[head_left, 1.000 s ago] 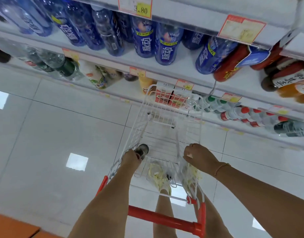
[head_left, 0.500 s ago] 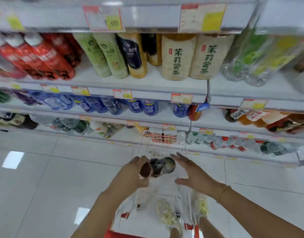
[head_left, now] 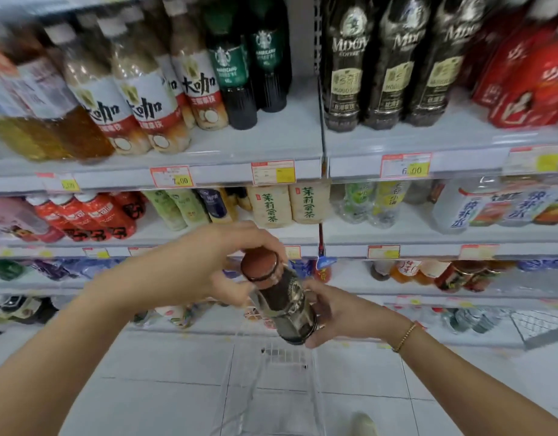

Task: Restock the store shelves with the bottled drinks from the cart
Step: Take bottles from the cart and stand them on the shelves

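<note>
A dark coffee bottle (head_left: 282,302) with a brown cap is tilted in front of me, cap up and to the left. My left hand (head_left: 205,262) grips it around the neck and cap. My right hand (head_left: 340,313) cups its base from the right. Both hands hover above the white wire cart (head_left: 271,385), which shows only as a blur at the bottom centre. Similar dark coffee bottles (head_left: 391,64) stand on the top shelf (head_left: 397,143) at the upper right.
Shelves of drinks fill the view: milk-coffee bottles (head_left: 145,99) at upper left, green-label bottles (head_left: 240,64) in the middle, red packs (head_left: 529,80) at far right, tea bottles (head_left: 290,206) one shelf down. White tiled floor (head_left: 145,388) lies below. A wire basket (head_left: 542,325) sticks out low right.
My left hand lifted the bottle out of the cart and raised it; my right hand came off the cart and took its base. My view swung up from the cart to the upper shelves.
</note>
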Demonstrator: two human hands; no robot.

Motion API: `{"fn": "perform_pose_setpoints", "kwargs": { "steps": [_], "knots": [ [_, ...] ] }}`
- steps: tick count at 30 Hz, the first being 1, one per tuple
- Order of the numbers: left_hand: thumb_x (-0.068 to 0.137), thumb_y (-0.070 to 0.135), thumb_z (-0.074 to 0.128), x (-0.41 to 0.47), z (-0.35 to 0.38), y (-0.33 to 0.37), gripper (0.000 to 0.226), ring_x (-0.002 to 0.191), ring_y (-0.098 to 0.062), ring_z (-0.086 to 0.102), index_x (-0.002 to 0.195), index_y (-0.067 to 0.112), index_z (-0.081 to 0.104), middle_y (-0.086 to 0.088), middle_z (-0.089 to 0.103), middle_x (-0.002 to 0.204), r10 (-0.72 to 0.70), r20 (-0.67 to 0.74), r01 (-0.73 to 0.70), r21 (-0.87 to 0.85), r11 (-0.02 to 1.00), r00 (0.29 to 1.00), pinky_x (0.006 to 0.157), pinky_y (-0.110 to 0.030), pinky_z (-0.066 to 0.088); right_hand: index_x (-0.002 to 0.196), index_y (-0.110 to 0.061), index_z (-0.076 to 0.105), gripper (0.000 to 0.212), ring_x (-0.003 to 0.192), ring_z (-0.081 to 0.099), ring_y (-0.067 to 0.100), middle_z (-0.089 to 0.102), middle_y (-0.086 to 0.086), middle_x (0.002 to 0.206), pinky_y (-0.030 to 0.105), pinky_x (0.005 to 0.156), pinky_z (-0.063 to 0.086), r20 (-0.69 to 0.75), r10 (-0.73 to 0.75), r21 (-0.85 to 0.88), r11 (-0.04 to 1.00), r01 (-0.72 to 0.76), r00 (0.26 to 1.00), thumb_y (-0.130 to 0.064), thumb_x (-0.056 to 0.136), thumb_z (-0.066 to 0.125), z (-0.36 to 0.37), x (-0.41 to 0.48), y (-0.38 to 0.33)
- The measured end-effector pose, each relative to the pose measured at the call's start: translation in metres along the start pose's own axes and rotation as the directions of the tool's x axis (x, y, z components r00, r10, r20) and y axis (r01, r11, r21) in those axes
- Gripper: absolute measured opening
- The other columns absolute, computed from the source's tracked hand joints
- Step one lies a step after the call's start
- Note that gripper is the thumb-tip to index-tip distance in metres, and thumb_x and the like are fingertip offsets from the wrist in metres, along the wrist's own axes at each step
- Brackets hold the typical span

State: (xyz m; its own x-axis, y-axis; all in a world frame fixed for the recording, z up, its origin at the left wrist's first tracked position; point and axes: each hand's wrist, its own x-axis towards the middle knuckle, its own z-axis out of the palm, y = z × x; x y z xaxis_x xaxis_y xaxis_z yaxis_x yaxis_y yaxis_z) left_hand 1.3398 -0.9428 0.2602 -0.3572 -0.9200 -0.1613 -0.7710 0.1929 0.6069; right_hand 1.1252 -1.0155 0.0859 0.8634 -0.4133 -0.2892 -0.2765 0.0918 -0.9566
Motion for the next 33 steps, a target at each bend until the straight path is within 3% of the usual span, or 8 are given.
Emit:
{"fn": "perform_pose_setpoints", "kwargs": {
  "steps": [3,5,9,13,20,24,29,33],
  "knots": [
    [0.073,0.01,0.065,0.008,-0.021,0.014,0.045,0.11,-0.006,0.059,0.111,0.033,0.062,0.015,0.064,0.112,-0.008,-0.04,-0.003,-0.256,0.967,0.999,0.088,-0.017,0.05,0.125,-0.029,0.047,0.075,0.113,0.06,0.013,0.06,-0.01,0.123,0.033,0.098,0.049,-0.047,-0.071,-0.064,0.996,0.068,0.996,-0.005,0.064,0.083,-0.001,-0.011,-0.029],
    [0.078,0.009,0.065,0.017,-0.025,0.019,0.038,0.105,-0.013,0.064,0.112,0.025,0.063,0.009,0.068,0.111,-0.038,-0.258,-0.09,-0.467,0.88,0.965,0.091,-0.033,0.051,0.112,-0.044,0.054,0.065,0.103,0.062,0.003,0.065,-0.021,0.109,0.021,0.09,0.049,-0.136,-0.138,-0.137,0.983,0.119,0.981,-0.014,0.064,0.085,-0.003,-0.015,-0.049],
    [0.092,-0.001,0.048,0.035,0.0,0.031,0.034,0.09,-0.005,0.066,0.113,0.022,0.061,0.012,0.071,0.101,-0.258,-0.691,-0.232,-0.53,0.815,0.675,0.076,-0.024,0.055,0.099,-0.051,0.055,0.055,0.092,0.058,-0.005,0.062,-0.022,0.097,0.011,0.074,0.048,-0.415,-0.322,-0.337,0.923,0.185,0.851,-0.031,0.058,0.087,-0.016,-0.01,-0.085],
    [0.087,0.008,0.061,0.055,0.035,0.041,0.033,0.087,0.007,0.063,0.115,0.026,0.057,0.016,0.069,0.097,-0.285,-0.729,-0.227,-0.516,0.826,0.622,0.071,-0.008,0.048,0.113,-0.04,0.056,0.06,0.091,0.056,0.003,0.063,-0.012,0.099,0.024,0.076,0.05,-0.565,-0.468,-0.525,0.839,0.141,0.679,-0.042,0.059,0.082,-0.03,0.001,-0.11],
    [0.076,0.015,0.075,0.103,0.024,0.035,0.054,0.104,-0.006,0.061,0.122,0.022,0.047,0.005,0.063,0.113,-0.299,-0.798,-0.238,-0.473,0.848,0.524,0.086,-0.025,0.051,0.127,-0.037,0.045,0.068,0.095,0.058,0.016,0.051,-0.01,0.101,0.033,0.076,0.05,-0.569,-0.623,-0.698,0.711,0.086,0.537,-0.033,0.067,0.075,-0.051,0.021,-0.153],
    [0.073,0.027,0.074,0.12,-0.007,0.012,0.048,0.105,-0.012,0.063,0.116,0.011,0.058,0.0,0.068,0.11,-0.212,-0.814,-0.222,-0.381,0.897,0.541,0.093,-0.034,0.051,0.135,-0.033,0.043,0.064,0.104,0.056,0.015,0.053,-0.005,0.119,0.031,0.082,0.05,-0.512,-0.698,-0.764,0.637,0.106,0.5,-0.031,0.077,0.071,-0.073,0.035,-0.173],
    [0.073,0.019,0.078,0.141,-0.03,-0.008,0.052,0.094,-0.007,0.059,0.119,0.01,0.054,0.002,0.064,0.109,-0.127,-0.798,-0.077,-0.212,0.974,0.589,0.078,-0.005,0.044,0.123,-0.015,0.06,0.039,0.096,0.064,0.025,0.067,0.008,0.109,0.039,0.082,0.053,-0.503,-0.743,-0.818,0.574,0.035,0.442,-0.02,0.085,0.064,-0.11,0.041,-0.177],
    [0.072,0.015,0.078,0.161,-0.046,-0.01,0.054,0.097,-0.005,0.053,0.121,0.017,0.053,0.008,0.059,0.108,-0.086,-0.754,-0.016,-0.127,0.992,0.651,0.072,0.002,0.037,0.1,-0.014,0.069,0.019,0.086,0.066,0.026,0.072,0.007,0.095,0.037,0.072,0.054,-0.614,-0.658,-0.781,0.586,-0.217,0.436,-0.024,0.087,0.06,-0.139,0.034,-0.167]
  ]
}}
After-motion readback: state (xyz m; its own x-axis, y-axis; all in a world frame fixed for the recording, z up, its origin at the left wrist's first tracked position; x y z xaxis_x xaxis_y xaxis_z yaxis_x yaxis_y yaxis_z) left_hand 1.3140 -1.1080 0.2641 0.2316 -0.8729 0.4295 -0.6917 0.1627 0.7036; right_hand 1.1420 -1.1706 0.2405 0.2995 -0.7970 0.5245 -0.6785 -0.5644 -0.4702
